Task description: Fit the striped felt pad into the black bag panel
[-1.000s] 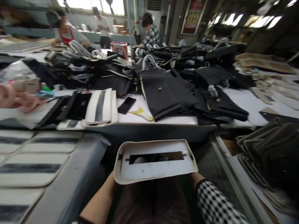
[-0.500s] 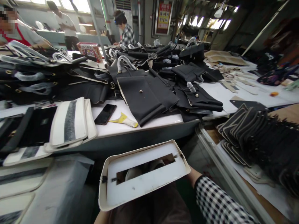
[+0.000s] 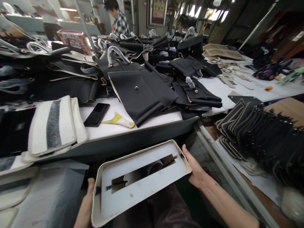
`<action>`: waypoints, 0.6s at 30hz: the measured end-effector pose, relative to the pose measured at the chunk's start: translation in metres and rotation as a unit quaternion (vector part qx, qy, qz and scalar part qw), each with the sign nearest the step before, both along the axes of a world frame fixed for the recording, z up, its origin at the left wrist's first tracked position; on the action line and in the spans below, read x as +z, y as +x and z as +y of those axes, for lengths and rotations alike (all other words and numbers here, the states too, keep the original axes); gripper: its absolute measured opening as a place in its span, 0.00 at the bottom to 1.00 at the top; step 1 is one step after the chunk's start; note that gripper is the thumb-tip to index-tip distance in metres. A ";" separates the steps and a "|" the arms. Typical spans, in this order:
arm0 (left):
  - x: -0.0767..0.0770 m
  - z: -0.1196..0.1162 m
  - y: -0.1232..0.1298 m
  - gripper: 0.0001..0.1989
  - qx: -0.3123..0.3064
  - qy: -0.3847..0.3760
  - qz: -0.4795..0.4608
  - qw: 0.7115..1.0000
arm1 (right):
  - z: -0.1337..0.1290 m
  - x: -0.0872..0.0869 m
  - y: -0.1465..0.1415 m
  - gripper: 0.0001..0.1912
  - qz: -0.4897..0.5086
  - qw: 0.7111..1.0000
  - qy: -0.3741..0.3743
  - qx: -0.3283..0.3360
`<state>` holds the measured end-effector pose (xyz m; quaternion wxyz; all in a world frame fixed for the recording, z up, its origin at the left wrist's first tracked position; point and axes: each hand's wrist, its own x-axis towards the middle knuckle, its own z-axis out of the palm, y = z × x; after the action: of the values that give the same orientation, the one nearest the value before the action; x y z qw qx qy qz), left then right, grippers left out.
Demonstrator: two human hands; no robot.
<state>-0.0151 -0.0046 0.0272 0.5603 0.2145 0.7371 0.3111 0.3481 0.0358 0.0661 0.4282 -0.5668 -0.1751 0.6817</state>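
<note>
In front of my lap is a rectangular white form (image 3: 140, 193) with a long slot cut through its middle. A cream band (image 3: 133, 157) runs around its edge, with a small dark patch at each end. My left hand (image 3: 88, 201) grips the left end, thumb up along the outside of the band. At the opposite end, my right hand (image 3: 193, 166) presses against the band with its thumb raised. The fingers of both hands are mostly hidden under or behind the form, which tilts up toward the right. Through the slot I see pale, unclear shapes.
Black bags (image 3: 142, 91) crowd the table, with a phone (image 3: 97, 114) and a yellow-white scraper-like piece (image 3: 118, 120) near its edge. Cream flaps (image 3: 51, 126) lie at left. Many dark panels (image 3: 258, 136) fill a box at right. A person (image 3: 121, 23) works behind.
The form has shifted slightly left and down in view. Both hands now show at its ends, thumbs visible; before, they were mostly hidden. The right sleeve has left view, baring the forearm.
</note>
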 end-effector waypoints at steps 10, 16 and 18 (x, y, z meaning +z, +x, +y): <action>0.081 0.016 -0.003 0.25 -0.399 -0.019 0.402 0.823 | -0.016 -0.003 0.016 0.28 -0.278 0.956 0.020 0.096; 0.081 0.017 0.003 0.25 -0.445 -0.078 0.427 0.783 | -0.005 -0.001 0.021 0.27 -0.417 0.894 0.034 0.159; 0.081 0.017 0.003 0.25 -0.447 -0.083 0.429 0.781 | -0.003 -0.002 0.022 0.25 -0.452 0.873 0.056 0.173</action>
<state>-0.0116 0.0121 0.1083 0.2777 0.5835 0.7460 -0.1609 0.3705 0.0330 0.0645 0.2089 -0.7486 -0.4827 0.4038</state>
